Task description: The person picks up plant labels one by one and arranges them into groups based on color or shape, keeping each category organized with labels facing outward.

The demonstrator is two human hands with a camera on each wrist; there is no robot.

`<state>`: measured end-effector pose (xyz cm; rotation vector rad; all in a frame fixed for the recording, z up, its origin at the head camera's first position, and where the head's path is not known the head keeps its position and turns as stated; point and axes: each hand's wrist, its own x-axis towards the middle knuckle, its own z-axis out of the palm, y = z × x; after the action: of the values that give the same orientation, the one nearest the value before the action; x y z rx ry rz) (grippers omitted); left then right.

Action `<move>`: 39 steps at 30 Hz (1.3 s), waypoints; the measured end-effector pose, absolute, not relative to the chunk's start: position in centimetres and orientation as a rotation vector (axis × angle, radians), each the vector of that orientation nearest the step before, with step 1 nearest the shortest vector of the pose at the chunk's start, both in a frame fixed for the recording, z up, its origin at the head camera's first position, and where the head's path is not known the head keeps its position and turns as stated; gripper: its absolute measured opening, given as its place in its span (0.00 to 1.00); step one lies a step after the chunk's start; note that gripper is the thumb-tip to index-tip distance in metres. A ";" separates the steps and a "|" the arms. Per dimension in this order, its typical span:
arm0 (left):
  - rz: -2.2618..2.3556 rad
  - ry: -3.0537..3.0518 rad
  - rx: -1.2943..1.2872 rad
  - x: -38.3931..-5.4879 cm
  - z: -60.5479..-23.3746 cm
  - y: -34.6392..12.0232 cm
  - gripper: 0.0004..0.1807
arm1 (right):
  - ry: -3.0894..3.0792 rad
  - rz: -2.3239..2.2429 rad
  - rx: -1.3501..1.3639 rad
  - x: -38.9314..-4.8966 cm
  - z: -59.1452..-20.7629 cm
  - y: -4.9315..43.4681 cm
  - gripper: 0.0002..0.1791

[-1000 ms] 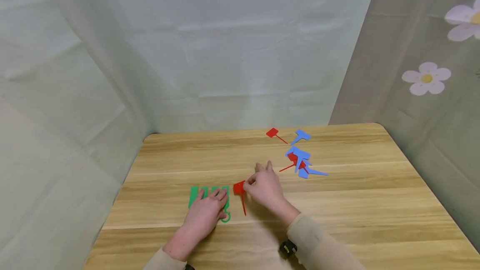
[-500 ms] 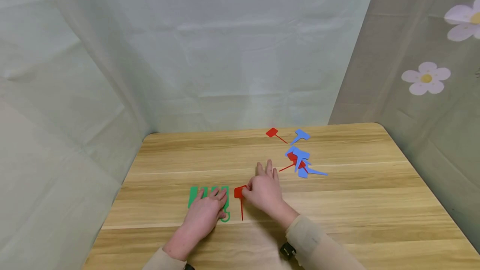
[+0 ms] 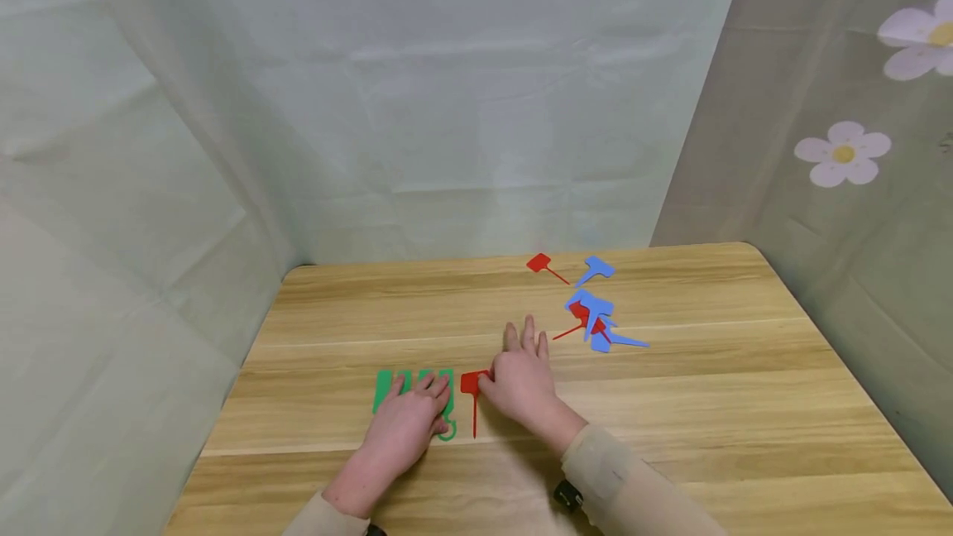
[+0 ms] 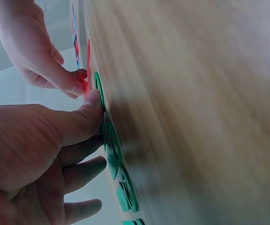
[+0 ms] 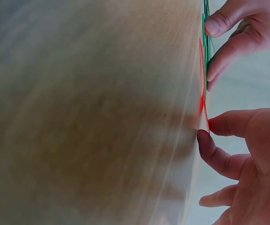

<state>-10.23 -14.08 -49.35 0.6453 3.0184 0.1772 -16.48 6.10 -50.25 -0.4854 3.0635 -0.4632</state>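
Observation:
My right hand pinches a red T-shaped plant label between thumb and forefinger at the right edge of its head. Its other fingers spread away from me. The label's thin stem points toward me, close over the table. Just left of it lies a row of green plant labels with ring-shaped ends, partly hidden by my left hand. That hand rests on them with fingers extended. In the left wrist view, the thumb touches the nearest green label. The right wrist view shows the red label edge-on at the fingertips.
Beyond my right hand, several blue T-shaped labels and red ones overlap in a loose pile. A lone red label and a blue one lie near the table's far edge. Cloth walls enclose the table.
The pinched red label has turned so its stem now points straight toward me, and it has come slightly nearer. My right hand moved with it, fingers spreading. The left hand stays still.

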 end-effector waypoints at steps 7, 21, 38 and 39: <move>0.169 3.030 0.654 -10.3 -49.6 -14.1 0.30 | 3.048 -0.410 -0.480 -16.6 -50.4 5.9 0.25; 0.170 3.030 0.665 -10.3 -49.6 -14.2 0.30 | 3.052 -0.406 -0.469 -16.5 -50.2 5.8 0.25; 0.160 3.028 0.637 -10.3 -49.4 -14.1 0.30 | 3.068 -0.483 -0.472 -16.7 -49.9 6.4 0.19; 0.160 3.028 0.637 -10.3 -49.4 -14.0 0.30 | 3.067 -0.491 -0.474 -16.7 -49.9 6.5 0.19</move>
<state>-10.28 -14.05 -49.42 0.6369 3.0282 0.1596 -16.73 6.47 -49.89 -0.4740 3.0671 -0.4905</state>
